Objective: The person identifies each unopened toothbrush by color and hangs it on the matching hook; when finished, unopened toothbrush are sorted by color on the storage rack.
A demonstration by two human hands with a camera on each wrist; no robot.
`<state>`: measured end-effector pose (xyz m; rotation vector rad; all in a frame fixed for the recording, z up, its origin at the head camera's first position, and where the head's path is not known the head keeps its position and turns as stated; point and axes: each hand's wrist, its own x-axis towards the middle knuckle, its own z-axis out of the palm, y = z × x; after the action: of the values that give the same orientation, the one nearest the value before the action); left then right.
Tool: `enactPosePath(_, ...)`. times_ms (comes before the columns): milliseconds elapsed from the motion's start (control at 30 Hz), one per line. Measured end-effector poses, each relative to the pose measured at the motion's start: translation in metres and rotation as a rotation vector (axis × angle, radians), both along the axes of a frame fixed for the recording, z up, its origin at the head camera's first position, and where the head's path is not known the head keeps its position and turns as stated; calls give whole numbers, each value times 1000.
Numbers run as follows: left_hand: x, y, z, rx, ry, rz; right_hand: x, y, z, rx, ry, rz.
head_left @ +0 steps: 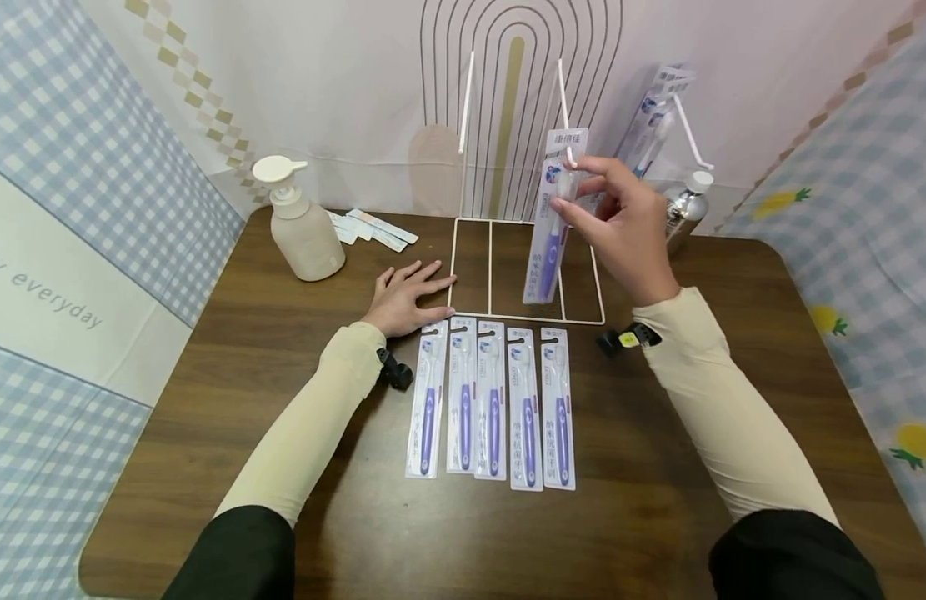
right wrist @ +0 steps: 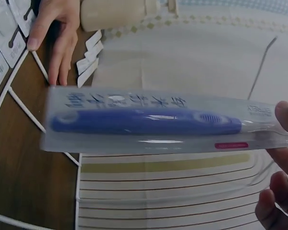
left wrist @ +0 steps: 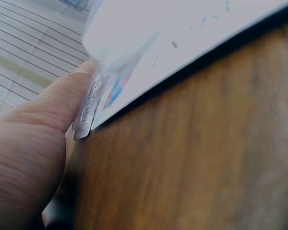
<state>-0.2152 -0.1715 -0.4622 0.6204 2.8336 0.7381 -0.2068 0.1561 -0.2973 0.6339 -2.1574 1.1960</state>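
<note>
My right hand [head_left: 623,221] pinches a packaged toothbrush [head_left: 547,258] by its upper part, between thumb and fingers. The pack is upright, its top at the tip of the middle hook [head_left: 564,108] of a white wire rack [head_left: 523,317]; whether the hook passes through its hole I cannot tell. In the right wrist view, the purple handle [right wrist: 149,122] shows through clear plastic. With fingers spread, my left hand [head_left: 404,298] rests on the table at the rack's front left corner. Its thumb touches or nearly touches the leftmost of several toothbrush packs [head_left: 427,408] lying in a row.
More toothbrush packs [head_left: 650,121] hang on the rack's right hook [head_left: 688,133]; the left hook [head_left: 466,104] is bare. A pump bottle [head_left: 305,233] and flat paper packets [head_left: 372,229] stand and lie at left. Behind my right hand is a silver bottle [head_left: 688,207]. Curtains surround the wooden table [head_left: 643,467].
</note>
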Motion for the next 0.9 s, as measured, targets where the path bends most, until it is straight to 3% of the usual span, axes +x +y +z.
enactPosePath(300,2,-3,-1,-2,-8,-4,-57,-19,-3,-162,-170,-63)
enactPosePath(567,2,-2,0,-14,-8,4,-98,-19,0,-198,-224,-93)
enactPosePath(733,1,-1,1,-22,-1,4,-117,-20,2,-223,-262,-106)
enactPosePath(900,0,-2,1,-28,-3,5,-123,-21,4,-222,-257,-117)
